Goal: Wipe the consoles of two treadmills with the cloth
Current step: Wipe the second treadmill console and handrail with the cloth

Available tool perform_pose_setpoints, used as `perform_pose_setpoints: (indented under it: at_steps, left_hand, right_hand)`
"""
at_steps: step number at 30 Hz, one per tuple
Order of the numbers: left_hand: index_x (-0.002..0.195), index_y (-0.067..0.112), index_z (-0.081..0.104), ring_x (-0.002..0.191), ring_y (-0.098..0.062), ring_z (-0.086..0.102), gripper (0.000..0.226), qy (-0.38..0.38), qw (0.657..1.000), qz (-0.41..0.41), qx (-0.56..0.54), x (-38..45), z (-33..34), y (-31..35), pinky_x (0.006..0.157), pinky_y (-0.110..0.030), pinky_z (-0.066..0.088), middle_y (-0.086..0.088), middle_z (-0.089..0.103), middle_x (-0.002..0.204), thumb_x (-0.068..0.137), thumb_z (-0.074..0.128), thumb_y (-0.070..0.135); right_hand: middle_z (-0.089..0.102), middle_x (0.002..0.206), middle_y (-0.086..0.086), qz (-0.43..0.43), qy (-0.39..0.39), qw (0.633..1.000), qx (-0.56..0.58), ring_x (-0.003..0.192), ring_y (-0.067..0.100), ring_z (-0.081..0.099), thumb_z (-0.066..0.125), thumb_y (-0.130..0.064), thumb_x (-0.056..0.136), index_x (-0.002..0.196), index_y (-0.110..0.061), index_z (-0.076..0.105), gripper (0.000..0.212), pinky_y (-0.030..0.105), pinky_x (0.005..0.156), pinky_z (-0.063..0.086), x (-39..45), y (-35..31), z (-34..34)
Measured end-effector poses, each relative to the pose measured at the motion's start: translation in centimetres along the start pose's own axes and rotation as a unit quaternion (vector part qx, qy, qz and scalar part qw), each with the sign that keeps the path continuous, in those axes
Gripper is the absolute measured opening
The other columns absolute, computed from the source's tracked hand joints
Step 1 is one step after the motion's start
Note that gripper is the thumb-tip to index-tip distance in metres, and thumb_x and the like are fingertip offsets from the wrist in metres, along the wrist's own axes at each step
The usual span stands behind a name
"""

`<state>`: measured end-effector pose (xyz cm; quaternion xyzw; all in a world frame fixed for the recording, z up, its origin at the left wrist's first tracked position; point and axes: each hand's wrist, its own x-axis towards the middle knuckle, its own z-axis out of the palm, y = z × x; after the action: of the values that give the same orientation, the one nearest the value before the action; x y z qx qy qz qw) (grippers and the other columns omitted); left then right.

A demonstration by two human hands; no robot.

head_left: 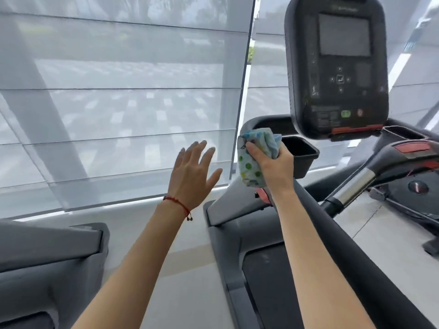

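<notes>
Now, step: reaching to start wiping this treadmill's console (337,67).
Right hand (273,160): grips the bunched cloth (255,155), below-left of the console.
Left hand (192,172): spread, holding nothing.
Next: lift cloth up-right onto the screen.

Right hand (273,160) grips the cloth (255,157) below the console (337,67); left hand (192,174) spread.

- A gym, by the machines: a treadmill (273,269) with a dark belt and side rails stands ahead.
- Its console (337,67) carries a screen, arrow buttons and a green start key.
- A second treadmill (47,257) sits to the left, another machine (415,186) to the right.
- Sheer blinds (118,103) cover tall windows in front; the floor (180,257) is pale tile.
</notes>
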<state>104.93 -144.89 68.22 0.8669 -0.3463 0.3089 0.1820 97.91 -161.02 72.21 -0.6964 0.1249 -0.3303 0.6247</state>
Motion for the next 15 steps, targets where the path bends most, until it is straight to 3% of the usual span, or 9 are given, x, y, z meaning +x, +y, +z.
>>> perform_pose_setpoints:
  at_steps: [3,8,15]
  left_hand:
    - [0.12,0.001,0.057,0.116,-0.04,0.05,0.055,0.007,1.0,0.025,-0.006,4.2,1.4,-0.2,0.097,-0.054,0.04,-0.022,0.055,0.124,0.088,0.036,0.041]
    - [0.12,0.002,0.057,0.118,-0.039,0.049,0.055,0.025,0.997,0.072,-0.023,12.2,4.6,-0.3,0.098,-0.054,0.039,-0.022,0.054,0.126,0.089,0.036,0.041]
    - [0.121,0.001,0.056,0.119,-0.04,0.048,0.054,0.059,0.984,0.155,-0.06,22.9,9.3,0.3,0.099,-0.053,0.038,-0.022,0.054,0.126,0.088,0.038,0.04]
  right_hand:
    - [0.062,0.084,-0.01,-0.022,0.009,1.0,-0.001,0.079,0.004,0.061,0.076,-0.03,0.073,0.084,-0.026,0.056,0.022,0.01,0.061,0.049,4.2,-0.9,-0.1]
    - [0.066,0.09,0.0,-0.056,0.061,0.996,-0.026,0.085,0.015,0.065,0.078,-0.033,0.07,0.089,-0.018,0.06,0.03,0.029,0.076,0.055,12.3,-1.5,-1.1]
    - [0.067,0.089,-0.001,-0.097,0.147,0.981,-0.084,0.088,0.019,0.065,0.079,-0.037,0.068,0.091,-0.016,0.063,0.035,0.035,0.08,0.055,21.7,-1.7,-3.7]
